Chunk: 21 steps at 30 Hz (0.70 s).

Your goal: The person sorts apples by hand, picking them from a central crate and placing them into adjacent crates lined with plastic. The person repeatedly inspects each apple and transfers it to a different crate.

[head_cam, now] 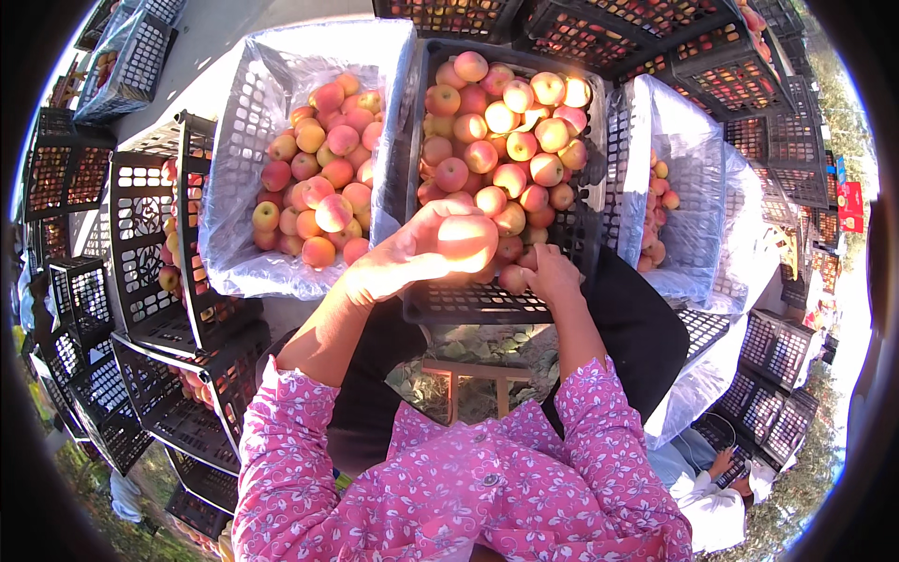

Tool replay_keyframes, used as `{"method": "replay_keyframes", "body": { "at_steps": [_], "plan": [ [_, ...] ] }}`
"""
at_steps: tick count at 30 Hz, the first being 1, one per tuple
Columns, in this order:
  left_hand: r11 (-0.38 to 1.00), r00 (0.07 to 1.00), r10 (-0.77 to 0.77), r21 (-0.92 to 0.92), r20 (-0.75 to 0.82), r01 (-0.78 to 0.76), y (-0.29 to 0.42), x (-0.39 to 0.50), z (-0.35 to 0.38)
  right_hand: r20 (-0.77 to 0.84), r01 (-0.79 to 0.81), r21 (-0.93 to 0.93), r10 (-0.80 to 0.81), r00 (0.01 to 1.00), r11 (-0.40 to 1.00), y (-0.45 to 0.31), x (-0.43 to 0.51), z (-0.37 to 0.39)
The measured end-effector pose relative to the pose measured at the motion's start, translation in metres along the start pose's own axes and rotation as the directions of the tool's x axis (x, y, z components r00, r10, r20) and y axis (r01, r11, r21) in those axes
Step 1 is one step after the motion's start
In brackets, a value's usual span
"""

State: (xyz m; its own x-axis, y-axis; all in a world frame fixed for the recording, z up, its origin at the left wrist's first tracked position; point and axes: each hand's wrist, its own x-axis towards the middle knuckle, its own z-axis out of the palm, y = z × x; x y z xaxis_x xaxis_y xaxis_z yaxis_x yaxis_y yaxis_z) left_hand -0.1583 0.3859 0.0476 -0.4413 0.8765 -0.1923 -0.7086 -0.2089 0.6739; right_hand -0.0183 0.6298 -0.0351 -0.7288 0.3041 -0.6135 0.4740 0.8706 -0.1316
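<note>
My left hand (400,256) is closed around a sunlit apple (466,242) above the near left part of a black plastic crate (477,305). Inside that crate lies a heap of red and yellow apples (510,179). At the crate's near side, my right hand (553,272) has its fingers on another apple (514,279), low in the heap. Its fingertips are partly hidden, and I cannot tell how firmly they grip. Left of the black crate stands a crate lined with clear plastic film (281,277), holding many apples (319,190).
On the right are more film-lined crates (692,190) with apples. Black crates (723,42) of apples are stacked beyond, and others (151,246) stand on the left. A small wooden frame (477,370) is between my knees. Another person (709,492) sits at the lower right.
</note>
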Motion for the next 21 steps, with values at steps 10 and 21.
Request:
{"method": "replay_keyframes", "body": {
  "at_steps": [10, 21],
  "plan": [
    [0.985, 0.977, 0.089, 0.165, -0.196, -0.057, 0.005, -0.007, -0.010, 0.165, -0.138, -0.250, 0.182, 0.969, 0.958, 0.036, 0.018, 0.058],
    [-0.082, 0.791, 0.510, 0.896, -0.339, 0.437, 0.001, -0.035, -0.102, -0.234, 0.309, 0.866, -0.228, 0.945, 0.394, -0.024, -0.006, -0.024]
  ]
}}
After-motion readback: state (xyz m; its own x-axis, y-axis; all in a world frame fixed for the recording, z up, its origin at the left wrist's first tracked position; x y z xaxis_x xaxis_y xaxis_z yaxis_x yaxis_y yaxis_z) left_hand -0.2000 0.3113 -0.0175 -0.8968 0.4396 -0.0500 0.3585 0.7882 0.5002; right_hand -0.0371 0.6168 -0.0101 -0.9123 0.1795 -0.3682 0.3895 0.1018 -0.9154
